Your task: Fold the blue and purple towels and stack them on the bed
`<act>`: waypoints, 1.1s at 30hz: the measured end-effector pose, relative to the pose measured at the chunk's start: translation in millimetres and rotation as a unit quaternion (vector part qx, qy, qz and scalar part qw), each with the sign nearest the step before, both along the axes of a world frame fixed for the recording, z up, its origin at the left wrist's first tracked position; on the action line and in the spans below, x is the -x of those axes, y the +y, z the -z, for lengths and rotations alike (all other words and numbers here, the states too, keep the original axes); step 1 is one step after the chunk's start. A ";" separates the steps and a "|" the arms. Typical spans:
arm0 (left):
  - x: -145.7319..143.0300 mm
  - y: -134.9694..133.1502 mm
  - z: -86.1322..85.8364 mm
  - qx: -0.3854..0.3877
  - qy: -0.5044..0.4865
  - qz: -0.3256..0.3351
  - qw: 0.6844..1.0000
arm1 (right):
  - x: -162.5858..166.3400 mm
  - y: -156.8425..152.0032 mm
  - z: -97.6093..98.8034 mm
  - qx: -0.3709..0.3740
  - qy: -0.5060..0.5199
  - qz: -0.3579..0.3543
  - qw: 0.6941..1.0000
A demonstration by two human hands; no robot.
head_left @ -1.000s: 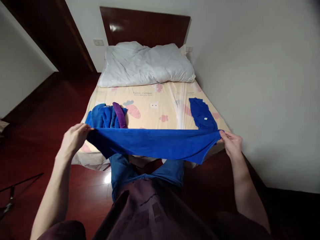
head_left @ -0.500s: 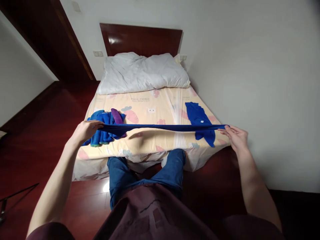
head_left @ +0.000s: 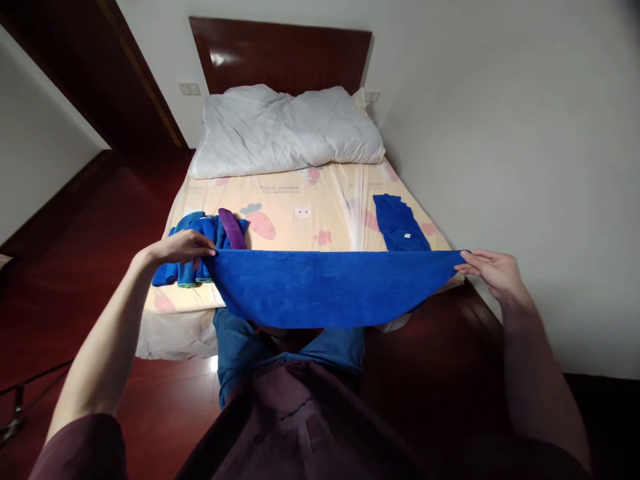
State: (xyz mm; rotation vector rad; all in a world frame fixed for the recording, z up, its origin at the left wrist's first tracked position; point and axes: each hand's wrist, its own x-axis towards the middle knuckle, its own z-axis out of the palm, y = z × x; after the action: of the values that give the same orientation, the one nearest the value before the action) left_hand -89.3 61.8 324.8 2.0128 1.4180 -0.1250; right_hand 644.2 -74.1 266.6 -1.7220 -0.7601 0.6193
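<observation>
A blue towel [head_left: 325, 287] is stretched wide in the air above the near edge of the bed, its top edge taut and its lower part sagging toward me. My left hand [head_left: 183, 247] pinches its left corner, and my right hand [head_left: 493, 270] pinches the right corner. Behind my left hand lies a group of rolled or folded blue towels [head_left: 187, 267], with a purple rolled cloth [head_left: 231, 229] on its right side. Another blue cloth [head_left: 400, 223] with a small white tag lies on the right of the bed, its near part hidden by the held towel.
The bed's yellow patterned sheet [head_left: 295, 230] spreads in front of me. At its far end, a white quilt [head_left: 290, 130] lies against the dark wooden headboard [head_left: 280, 57]. A white wall [head_left: 510, 167] borders the right side. A thin dark stand [head_left: 17, 403] is on the floor at lower left.
The towel was a narrow taut strip and now hangs open with its broad face showing. Both hands remain on its corners, the right one slightly farther out. The view has tilted down a little.
</observation>
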 end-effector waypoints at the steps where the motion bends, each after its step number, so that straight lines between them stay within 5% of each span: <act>1: -8.4 11.1 6.3 0.011 -0.006 0.000 1.000 | 1.2 12.1 1.0 0.014 0.001 -0.001 1.000; 5: -47.4 57.0 28.8 0.004 -0.023 -0.072 0.997 | 9.1 74.4 8.3 0.044 0.010 0.000 0.999; 10: -74.0 105.2 20.4 -0.177 -0.027 -0.162 0.970 | 10.9 153.7 2.9 0.002 -0.027 -0.006 1.000; 15: -60.0 121.4 -0.3 -0.384 -0.082 -0.165 0.905 | -9.0 197.5 -11.3 -0.077 -0.159 -0.016 0.984; 18: -49.7 112.5 15.0 -0.497 -0.124 -0.152 0.845 | -20.2 203.6 2.3 -0.116 -0.219 -0.008 0.969; 21: -43.8 91.5 60.0 -0.518 -0.138 -0.130 0.834 | -22.6 193.6 41.5 -0.107 -0.231 0.008 0.967; 29: -44.1 30.3 239.3 -0.331 -0.080 -0.042 0.939 | -12.5 123.6 184.6 0.072 -0.227 -0.076 0.968; 33: -55.7 3.7 294.1 -0.248 -0.007 -0.051 0.967 | -6.3 98.1 225.1 0.164 -0.237 -0.119 0.950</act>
State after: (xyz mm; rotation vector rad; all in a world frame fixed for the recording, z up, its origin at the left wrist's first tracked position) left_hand -33.6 65.5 30.7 2.3172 1.6611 0.3188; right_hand 650.5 24.0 41.6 -2.1402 -1.2748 0.5163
